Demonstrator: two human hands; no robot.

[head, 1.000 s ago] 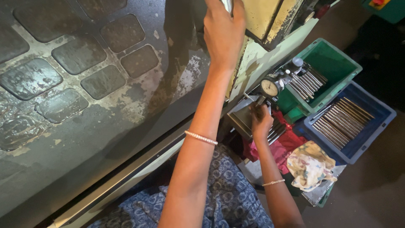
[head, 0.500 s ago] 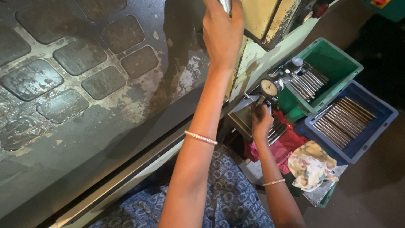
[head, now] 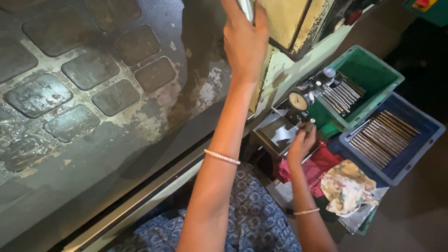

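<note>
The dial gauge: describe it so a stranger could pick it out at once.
Start at the green bin of metal rods on the right. Just left of it, above the right hand, stands the dial gauge. It is the only round, pale clock-like face among straight rods and rags.

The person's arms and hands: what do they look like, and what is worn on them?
Both arms are bare, without sleeves or gloves. The left hand has a thin, pale beaded bracelet on its forearm. The right hand has a similar slim bracelet at the wrist. No rings or watch can be seen.
</note>
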